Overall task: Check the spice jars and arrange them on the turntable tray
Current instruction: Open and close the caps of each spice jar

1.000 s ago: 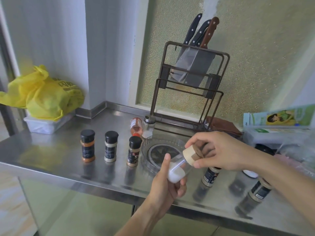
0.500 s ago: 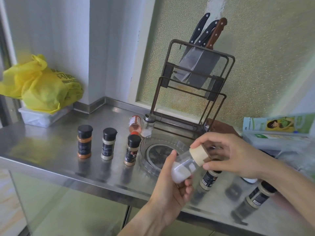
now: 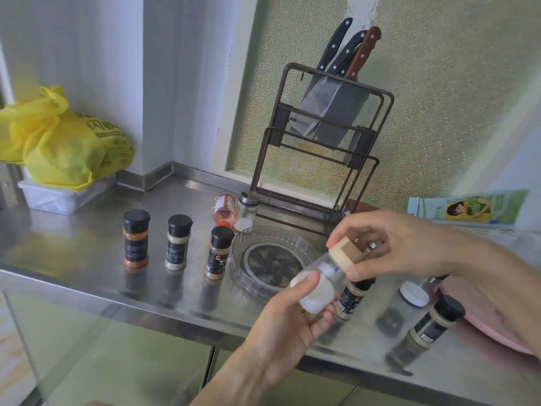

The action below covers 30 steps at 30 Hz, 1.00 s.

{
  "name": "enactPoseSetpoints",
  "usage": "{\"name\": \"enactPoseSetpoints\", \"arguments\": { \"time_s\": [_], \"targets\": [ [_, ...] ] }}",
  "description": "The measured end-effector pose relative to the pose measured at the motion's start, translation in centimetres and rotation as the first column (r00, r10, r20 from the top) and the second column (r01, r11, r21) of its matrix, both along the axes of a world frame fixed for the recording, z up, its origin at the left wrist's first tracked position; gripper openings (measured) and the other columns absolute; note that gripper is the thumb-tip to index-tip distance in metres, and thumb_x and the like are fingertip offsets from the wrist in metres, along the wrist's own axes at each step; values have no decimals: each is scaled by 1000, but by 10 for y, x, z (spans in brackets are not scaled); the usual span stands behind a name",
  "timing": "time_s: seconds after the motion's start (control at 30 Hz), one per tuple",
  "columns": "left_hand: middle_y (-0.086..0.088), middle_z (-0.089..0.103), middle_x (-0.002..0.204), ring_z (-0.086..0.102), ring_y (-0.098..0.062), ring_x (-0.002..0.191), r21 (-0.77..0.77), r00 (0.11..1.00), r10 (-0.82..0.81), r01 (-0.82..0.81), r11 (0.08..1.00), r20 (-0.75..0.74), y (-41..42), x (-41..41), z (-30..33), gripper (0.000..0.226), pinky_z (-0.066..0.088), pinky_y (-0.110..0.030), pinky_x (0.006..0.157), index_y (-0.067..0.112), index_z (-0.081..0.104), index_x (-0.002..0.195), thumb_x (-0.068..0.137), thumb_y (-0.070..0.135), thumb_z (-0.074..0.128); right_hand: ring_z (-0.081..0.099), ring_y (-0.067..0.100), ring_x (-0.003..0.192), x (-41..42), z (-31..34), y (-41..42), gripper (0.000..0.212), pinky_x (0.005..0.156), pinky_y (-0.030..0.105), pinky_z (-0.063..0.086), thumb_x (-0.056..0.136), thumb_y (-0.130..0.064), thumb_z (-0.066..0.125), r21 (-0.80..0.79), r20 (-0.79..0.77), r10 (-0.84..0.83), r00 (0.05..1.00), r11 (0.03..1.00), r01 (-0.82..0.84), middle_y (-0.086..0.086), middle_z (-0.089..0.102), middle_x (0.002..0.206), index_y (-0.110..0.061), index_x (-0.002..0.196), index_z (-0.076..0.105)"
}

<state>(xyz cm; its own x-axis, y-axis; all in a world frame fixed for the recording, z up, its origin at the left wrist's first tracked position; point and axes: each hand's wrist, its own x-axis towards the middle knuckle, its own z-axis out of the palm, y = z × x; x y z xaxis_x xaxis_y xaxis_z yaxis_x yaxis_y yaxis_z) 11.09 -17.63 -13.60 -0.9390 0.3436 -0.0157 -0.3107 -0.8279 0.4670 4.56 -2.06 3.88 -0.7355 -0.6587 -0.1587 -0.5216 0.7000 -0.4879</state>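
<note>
Head view, the only one supplied. The left hand (image 3: 288, 329) grasps the lower body of a clear jar (image 3: 320, 284) holding white granules, fingers and thumb curled round it; the jar is held tilted in the air, its cap pointing toward 1 o'clock. The right hand (image 3: 389, 244) pinches the wooden cap (image 3: 345, 253) between thumb and fingertips. The jar hangs above the steel counter (image 3: 87, 276), just over the 4 o'clock edge of the turntable tray (image 3: 243, 276), which carries no jars. At 9 o'clock of the tray stand three upright black-capped jars: orange spice jar (image 3: 135, 238), pale spice jar (image 3: 178, 242) and brown spice jar (image 3: 219, 253), the last just beside the tray rim. At 12 o'clock of the tray a red-capped jar (image 3: 224, 207) lies on its side next to a metal-lidded shaker (image 3: 246, 208), before the knife rack (image 3: 322, 142). Further jars stand at 3 to 4 o'clock, partly hidden behind the hands. Assessment: checking is under way, arranging not begun. Risks: if the cap comes free while the jar is tilted, granules may spill onto tray and counter; a slack left-hand grasp on smooth glass may drop the jar onto the jars below; setting it down blind may topple the brown spice jar at the rim.
</note>
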Motion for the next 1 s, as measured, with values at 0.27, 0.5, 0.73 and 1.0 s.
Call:
{"name": "enactPoseSetpoints", "arguments": {
  "time_s": [0.27,0.5,0.73,1.0],
  "targets": [
    [-14,72,108,70,-23,90,-120,994,78,-87,989,-75,-4,1,0,53,60,-27,82,1,67,128,81,23,82,78,22,91,3,-2,-1,41,90,47,62,78,-38,87,-10,19,-29,999,1000,29,-4,78,104,-34,115,70],
    [-11,71,104,67,-22,91,-148,989,86,-103,984,-118,-6,3,2,37,60,-27,81,6,74,113,80,21,82,77,21,90,3,2,-3,38,86,41,62,80,-37,86,31,9,-28,1000,999,28,-4,77,104,-34,115,70],
    [-10,71,103,69,-21,93,-145,988,95,-112,983,-122,-9,1,3,34,59,-26,82,6,72,113,82,18,79,78,22,85,2,2,0,42,82,37,63,77,-42,85,5,14,-60,998,998,60,1,79,98,-26,113,71],
    [-10,71,105,69,-22,95,-158,989,93,-111,981,-119,-11,4,-4,34,59,-29,87,8,72,113,82,19,81,79,14,79,6,2,-3,41,85,43,64,74,-58,79,33,-51,-92,994,995,94,-6,80,94,-29,104,75]
  ]
}}
